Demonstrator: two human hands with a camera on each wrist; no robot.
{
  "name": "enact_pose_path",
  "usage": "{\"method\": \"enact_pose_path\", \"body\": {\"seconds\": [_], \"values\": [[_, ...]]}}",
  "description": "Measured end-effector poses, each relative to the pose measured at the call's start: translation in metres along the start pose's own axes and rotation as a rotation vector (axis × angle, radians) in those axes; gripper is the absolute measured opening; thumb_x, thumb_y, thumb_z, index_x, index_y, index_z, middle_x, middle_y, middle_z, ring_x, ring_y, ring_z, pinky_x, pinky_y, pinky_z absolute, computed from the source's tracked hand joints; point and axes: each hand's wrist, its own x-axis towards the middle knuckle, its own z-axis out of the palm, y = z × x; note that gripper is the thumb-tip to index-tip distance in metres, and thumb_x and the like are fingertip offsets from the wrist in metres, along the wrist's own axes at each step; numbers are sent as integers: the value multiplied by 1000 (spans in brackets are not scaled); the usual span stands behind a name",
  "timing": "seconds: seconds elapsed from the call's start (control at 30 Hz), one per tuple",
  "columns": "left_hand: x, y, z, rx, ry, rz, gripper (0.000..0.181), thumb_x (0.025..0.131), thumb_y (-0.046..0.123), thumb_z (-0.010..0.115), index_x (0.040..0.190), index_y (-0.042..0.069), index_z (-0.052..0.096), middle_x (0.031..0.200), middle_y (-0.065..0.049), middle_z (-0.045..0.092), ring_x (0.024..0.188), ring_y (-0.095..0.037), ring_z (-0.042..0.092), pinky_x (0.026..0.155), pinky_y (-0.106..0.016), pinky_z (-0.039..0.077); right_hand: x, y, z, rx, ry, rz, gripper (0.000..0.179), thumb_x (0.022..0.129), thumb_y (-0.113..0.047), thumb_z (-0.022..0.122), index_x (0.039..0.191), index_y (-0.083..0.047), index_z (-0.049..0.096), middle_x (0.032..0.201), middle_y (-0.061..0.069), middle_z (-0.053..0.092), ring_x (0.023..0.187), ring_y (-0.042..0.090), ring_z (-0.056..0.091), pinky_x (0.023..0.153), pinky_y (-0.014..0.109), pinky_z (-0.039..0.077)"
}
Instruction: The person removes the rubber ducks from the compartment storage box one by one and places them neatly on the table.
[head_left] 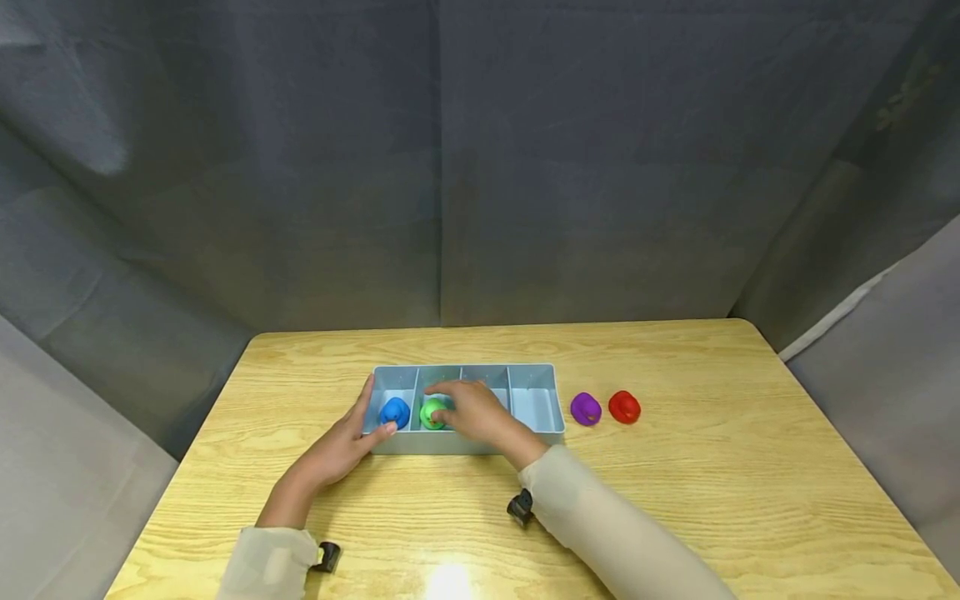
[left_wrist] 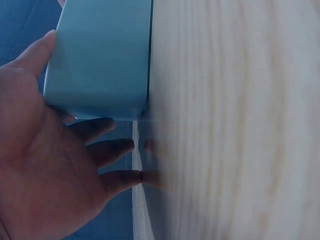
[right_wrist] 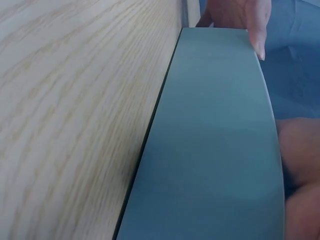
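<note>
Four small toys show in the head view. The green toy (head_left: 430, 414) sits in the second compartment from the left of a grey-blue box (head_left: 431, 444), right of the blue toy (head_left: 394, 412); the purple toy (head_left: 586, 409) and red toy (head_left: 625, 407) lie right of the box. The right hand (head_left: 476, 410) curves its thumb and forefinger around the green toy; whether they press on it cannot be told. It looks light, smooth and perhaps slightly squashy, so a gentle pinch across its sides should suit.

In the left wrist view, the left hand is spread, its thumb on the near rim and fingers at the left end, a sensible bracing place if the box is light and stiff.

The right wrist view hides the green toy behind the near wall.
</note>
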Motion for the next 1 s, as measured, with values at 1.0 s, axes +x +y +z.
{"method": "enact_pose_path", "body": {"seconds": [1.0], "values": [[1, -1, 0, -10, -2, 5, 92, 107, 48, 52, 163, 32, -19, 172, -17, -7, 155, -47, 9, 121, -67, 14, -1, -2, 7, -43, 52, 85, 27, 93, -17, 78, 120, -18, 79, 126, 4, 73, 120, 29, 65, 107, 51, 46]]}}
